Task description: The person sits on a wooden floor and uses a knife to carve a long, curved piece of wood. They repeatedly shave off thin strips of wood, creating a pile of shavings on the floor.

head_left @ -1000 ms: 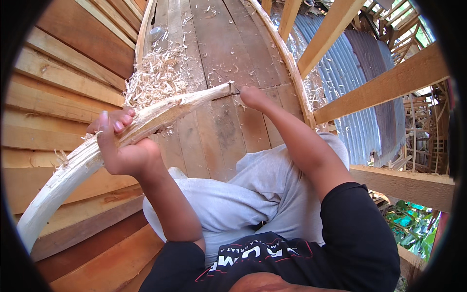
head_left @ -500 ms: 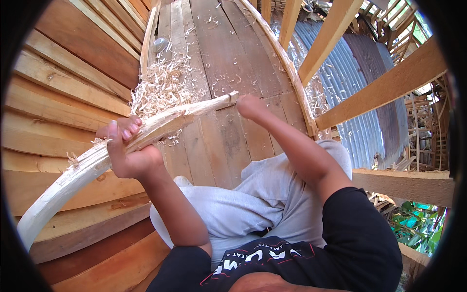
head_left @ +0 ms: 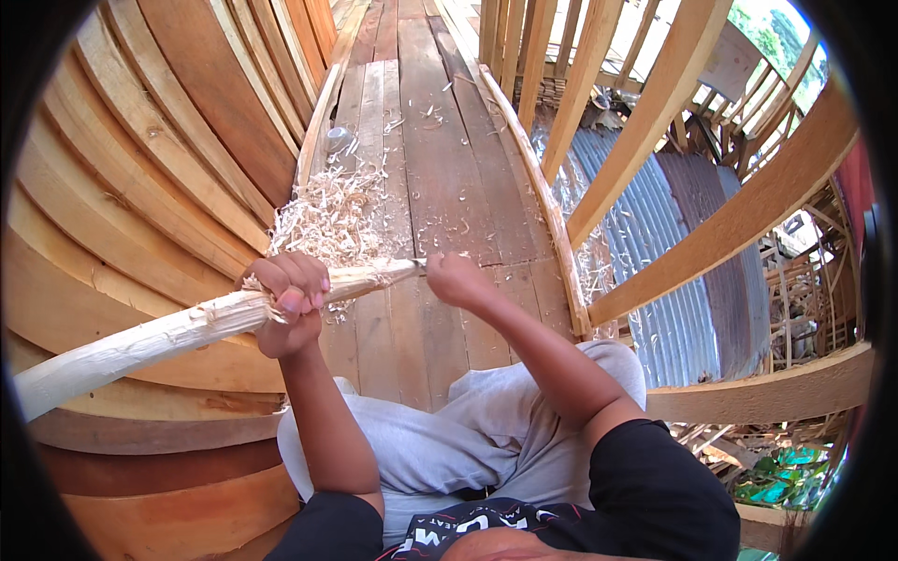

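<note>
A long, pale, peeled wooden pole slants up from the far left edge and narrows to a pointed end in front of me. My left hand is closed around the pole, with curled shavings at its fingers. At the thin tip, my right hand forms a fist. A small dark sliver shows between this fist and the pole's tip; what the fist holds is mostly hidden. Just beyond the pole, a heap of wood shavings lies on the plank floor.
A wall of overlapping boards runs along my left. Slanted wooden railing posts stand on the right, with corrugated metal sheets below them. A small clear container sits beyond the shavings. My crossed legs are in grey trousers.
The view has tilted upward, showing more floor ahead. My left hand has shifted its grip nearer the pole's thin end, and the pole lies flatter. My right fist stays by the tip.
</note>
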Tool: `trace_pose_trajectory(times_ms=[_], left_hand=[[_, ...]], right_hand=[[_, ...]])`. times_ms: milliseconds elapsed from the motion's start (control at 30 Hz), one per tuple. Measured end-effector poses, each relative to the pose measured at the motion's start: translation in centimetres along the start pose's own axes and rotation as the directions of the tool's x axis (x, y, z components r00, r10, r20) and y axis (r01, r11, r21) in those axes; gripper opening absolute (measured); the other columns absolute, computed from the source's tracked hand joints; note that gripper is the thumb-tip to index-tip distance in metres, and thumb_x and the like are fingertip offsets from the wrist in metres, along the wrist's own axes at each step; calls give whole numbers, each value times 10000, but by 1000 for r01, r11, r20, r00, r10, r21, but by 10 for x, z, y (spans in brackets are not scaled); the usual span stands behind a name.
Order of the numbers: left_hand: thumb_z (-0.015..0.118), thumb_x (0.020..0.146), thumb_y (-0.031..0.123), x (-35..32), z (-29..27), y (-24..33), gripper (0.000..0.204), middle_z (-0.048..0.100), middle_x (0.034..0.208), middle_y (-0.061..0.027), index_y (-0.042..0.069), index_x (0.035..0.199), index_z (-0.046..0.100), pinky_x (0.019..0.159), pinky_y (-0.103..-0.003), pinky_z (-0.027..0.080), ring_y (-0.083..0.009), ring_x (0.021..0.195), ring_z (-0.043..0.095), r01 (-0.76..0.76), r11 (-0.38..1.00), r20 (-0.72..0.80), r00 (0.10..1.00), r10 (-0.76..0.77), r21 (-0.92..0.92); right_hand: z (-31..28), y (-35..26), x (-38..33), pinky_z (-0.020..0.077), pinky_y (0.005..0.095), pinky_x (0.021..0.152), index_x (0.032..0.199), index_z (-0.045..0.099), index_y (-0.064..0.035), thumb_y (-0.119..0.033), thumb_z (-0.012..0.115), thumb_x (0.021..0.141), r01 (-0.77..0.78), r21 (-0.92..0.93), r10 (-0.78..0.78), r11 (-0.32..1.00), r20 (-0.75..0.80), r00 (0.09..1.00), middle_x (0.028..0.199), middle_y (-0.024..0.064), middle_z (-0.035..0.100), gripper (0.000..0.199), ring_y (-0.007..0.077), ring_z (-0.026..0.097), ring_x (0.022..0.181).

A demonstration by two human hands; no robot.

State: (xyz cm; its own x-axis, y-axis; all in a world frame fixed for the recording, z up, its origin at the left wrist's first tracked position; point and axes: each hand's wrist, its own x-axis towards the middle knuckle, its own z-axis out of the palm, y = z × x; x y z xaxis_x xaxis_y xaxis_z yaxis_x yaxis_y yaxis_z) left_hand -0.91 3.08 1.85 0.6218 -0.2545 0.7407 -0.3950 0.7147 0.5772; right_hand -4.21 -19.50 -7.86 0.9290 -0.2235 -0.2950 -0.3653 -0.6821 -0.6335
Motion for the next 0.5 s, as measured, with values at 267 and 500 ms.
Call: trace_pose_trajectory(times_ms=[267,500], left_hand=[[636,786,116,-6,-27,-3,251,435,598,-11,116,711,397,605,-317,403,-138,560,440,1,995,-29,1000,-4,-98],[717,759,119,4,7,1,291,489,542,-39,73,642,454,533,-302,434,-156,497,480,-38,996,167,985,51,-84]], right_hand=[[19,18,-7,412,496,934,1002,617,98,-340,304,888,-91,71,98,993,-105,990,1086,345,566,550,458,550,1056],[10,4,-26,425,497,925,966,642,87,-328,305,896,-53,64,63,997,-168,984,1034,340,588,539,467,568,1021]])
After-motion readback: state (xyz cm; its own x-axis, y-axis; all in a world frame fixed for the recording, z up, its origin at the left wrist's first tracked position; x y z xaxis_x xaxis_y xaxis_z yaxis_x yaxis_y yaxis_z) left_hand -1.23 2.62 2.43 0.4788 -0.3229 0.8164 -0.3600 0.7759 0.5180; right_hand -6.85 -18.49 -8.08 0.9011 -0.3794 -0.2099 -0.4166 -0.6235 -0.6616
